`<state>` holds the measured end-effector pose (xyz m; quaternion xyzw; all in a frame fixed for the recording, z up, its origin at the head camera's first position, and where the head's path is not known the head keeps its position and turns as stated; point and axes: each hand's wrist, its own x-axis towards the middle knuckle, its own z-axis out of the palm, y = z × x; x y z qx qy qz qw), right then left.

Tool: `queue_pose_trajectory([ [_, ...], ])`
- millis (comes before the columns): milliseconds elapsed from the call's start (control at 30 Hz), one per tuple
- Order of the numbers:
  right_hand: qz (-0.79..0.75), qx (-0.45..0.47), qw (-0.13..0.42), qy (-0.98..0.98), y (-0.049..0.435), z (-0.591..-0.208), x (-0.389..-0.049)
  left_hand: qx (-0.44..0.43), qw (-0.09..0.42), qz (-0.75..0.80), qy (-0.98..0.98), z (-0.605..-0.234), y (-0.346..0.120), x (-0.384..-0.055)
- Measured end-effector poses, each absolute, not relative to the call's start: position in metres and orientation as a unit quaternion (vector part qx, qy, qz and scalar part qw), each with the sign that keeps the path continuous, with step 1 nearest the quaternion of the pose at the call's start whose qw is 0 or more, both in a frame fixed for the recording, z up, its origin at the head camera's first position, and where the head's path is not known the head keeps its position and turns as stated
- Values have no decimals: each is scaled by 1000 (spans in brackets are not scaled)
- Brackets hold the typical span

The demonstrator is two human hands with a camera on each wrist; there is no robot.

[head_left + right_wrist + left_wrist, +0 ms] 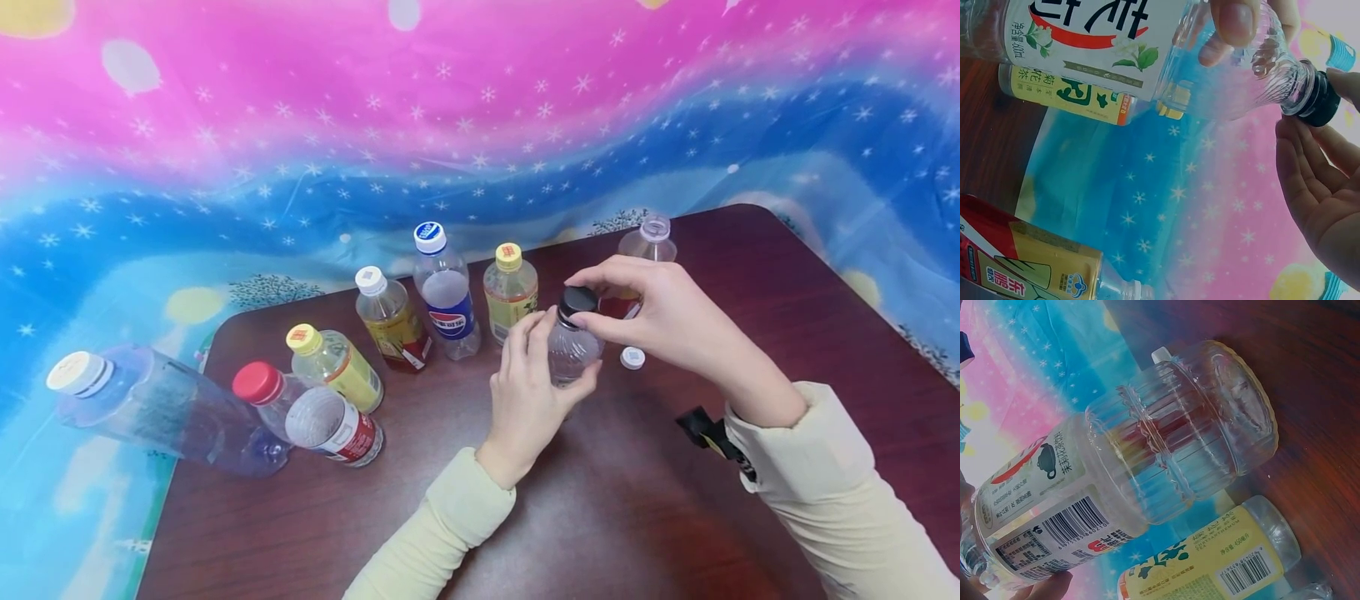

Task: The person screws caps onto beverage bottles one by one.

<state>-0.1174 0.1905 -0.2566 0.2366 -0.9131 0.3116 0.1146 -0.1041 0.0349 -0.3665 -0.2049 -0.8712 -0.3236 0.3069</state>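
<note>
A clear ribbed plastic bottle (572, 354) with a black cap (579, 302) is between my two hands. My left hand (528, 375) grips it round the upper part. Thumb and fingers of my right hand (1329, 156) pinch the black cap, which sits on the bottle's neck in the right wrist view. The left wrist view shows the bottle's white label (1054, 506) and its base, which appears raised off the table. Close behind stands a yellow-labelled bottle (512, 292) with a yellow cap. An uncapped bottle (655, 233) is partly hidden behind my right hand.
A loose white cap (632, 358) lies on the dark wooden table (600, 517). To the left, several capped bottles form a curved row, from a Pepsi bottle (447, 292) to a red-capped bottle (322, 421) and a large bluish bottle (180, 408). A patterned cloth (480, 108) hangs behind.
</note>
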Motion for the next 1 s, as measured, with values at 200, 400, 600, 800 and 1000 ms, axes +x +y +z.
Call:
queue_pose_trajectory([
  [200,310,236,113,-914,190,-256,-117,-205,301,-328,-872,-367,35,-104],
  [400,327,213,114,-914,187,-256,-118,-206,306,-330,-869,-366,35,-104],
  [600,339,250,57,-905,192,-255,-117,-204,306,-333,-868,-367,35,-103],
  [800,312,283,79,-904,196,-254,-117,-207,314,-330,-866,-366,34,-104],
  [1000,308,238,112,-914,191,-254,-118,-205,310,-330,-868,-366,34,-104],
])
